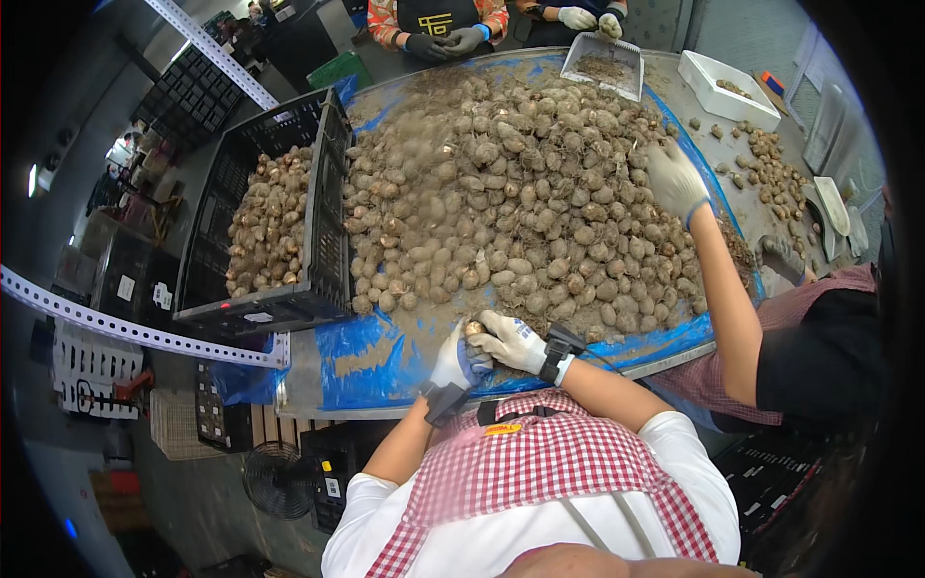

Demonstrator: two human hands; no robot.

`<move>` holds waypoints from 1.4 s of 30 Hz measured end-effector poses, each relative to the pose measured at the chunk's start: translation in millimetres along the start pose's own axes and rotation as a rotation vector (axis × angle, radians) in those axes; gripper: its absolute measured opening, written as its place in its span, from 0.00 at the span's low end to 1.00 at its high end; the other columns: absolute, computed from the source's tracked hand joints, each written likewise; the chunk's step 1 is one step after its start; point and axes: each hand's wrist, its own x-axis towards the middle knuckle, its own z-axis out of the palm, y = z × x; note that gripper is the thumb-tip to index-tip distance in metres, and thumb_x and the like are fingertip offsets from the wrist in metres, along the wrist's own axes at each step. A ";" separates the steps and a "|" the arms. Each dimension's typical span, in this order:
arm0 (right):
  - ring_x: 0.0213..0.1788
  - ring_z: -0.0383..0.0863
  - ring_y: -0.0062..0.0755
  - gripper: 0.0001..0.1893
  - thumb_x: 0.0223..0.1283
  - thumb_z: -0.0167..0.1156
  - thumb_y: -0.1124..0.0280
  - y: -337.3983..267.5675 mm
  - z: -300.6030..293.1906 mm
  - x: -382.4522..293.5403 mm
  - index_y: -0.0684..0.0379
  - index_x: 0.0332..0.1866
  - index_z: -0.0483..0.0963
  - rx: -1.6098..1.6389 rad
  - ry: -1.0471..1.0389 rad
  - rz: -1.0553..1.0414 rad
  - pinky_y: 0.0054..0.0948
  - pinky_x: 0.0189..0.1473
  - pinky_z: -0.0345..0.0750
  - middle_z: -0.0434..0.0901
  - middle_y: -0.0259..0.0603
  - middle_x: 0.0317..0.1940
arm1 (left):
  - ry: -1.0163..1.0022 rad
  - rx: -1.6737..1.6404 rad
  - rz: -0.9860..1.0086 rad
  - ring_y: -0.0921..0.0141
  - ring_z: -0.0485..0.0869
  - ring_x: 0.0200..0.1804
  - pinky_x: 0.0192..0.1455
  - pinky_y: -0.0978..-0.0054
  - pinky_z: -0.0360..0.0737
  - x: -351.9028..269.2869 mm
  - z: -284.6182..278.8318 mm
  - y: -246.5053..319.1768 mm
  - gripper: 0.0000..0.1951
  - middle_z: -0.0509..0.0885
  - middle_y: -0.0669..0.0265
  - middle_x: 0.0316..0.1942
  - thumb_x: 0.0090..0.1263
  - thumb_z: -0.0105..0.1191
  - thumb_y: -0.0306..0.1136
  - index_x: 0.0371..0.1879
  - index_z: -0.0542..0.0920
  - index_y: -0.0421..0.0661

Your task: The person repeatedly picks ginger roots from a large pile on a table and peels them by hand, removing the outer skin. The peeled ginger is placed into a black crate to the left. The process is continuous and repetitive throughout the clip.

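At the near edge of the table, my left hand (460, 361), in a white glove with a bluish palm, is closed around a small brown root tuber, perhaps taro. My right hand (509, 339), gloved in white, meets it from the right, its fingers on the same tuber (475, 329), whose pale end shows between the hands. Beyond them spreads a large heap of hairy tubers (535, 195) on a blue plastic sheet (361, 361). To the left, a black plastic crate (314, 217) holds more tubers (271, 224).
A co-worker's gloved hand (676, 180) reaches onto the heap from the right. Two people stand at the far edge, by a dustpan (603, 87) with debris. At the far right are a white foam box (730, 101) and loose tubers (773, 166). A perforated metal rail (144, 329) runs at left.
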 end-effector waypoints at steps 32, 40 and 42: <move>0.36 0.80 0.50 0.13 0.67 0.54 0.62 1.8 5.3 -7.0 0.62 0.42 0.75 -0.275 0.119 -0.144 0.41 0.37 0.76 0.79 0.50 0.33 | 0.604 1.134 0.296 0.48 0.71 0.65 0.66 0.57 0.71 -19.5 61.3 -21.7 0.39 0.71 0.41 0.63 0.59 0.64 0.43 0.67 0.64 0.37; 0.32 0.77 0.61 0.12 0.71 0.48 0.65 13.1 18.7 18.9 0.64 0.35 0.70 -0.106 0.449 0.025 0.45 0.31 0.71 0.75 0.59 0.25 | 0.706 1.525 1.191 0.70 0.76 0.33 0.38 0.72 0.74 22.9 44.1 -38.2 0.20 0.76 0.64 0.30 0.81 0.39 0.45 0.48 0.74 0.36; 0.28 0.74 0.61 0.14 0.71 0.48 0.64 21.6 19.9 21.2 0.65 0.36 0.70 0.011 0.549 -0.031 0.46 0.33 0.71 0.74 0.59 0.27 | 0.810 1.589 1.054 0.66 0.76 0.39 0.44 0.70 0.74 25.2 37.4 -33.6 0.17 0.76 0.59 0.34 0.80 0.41 0.39 0.49 0.72 0.34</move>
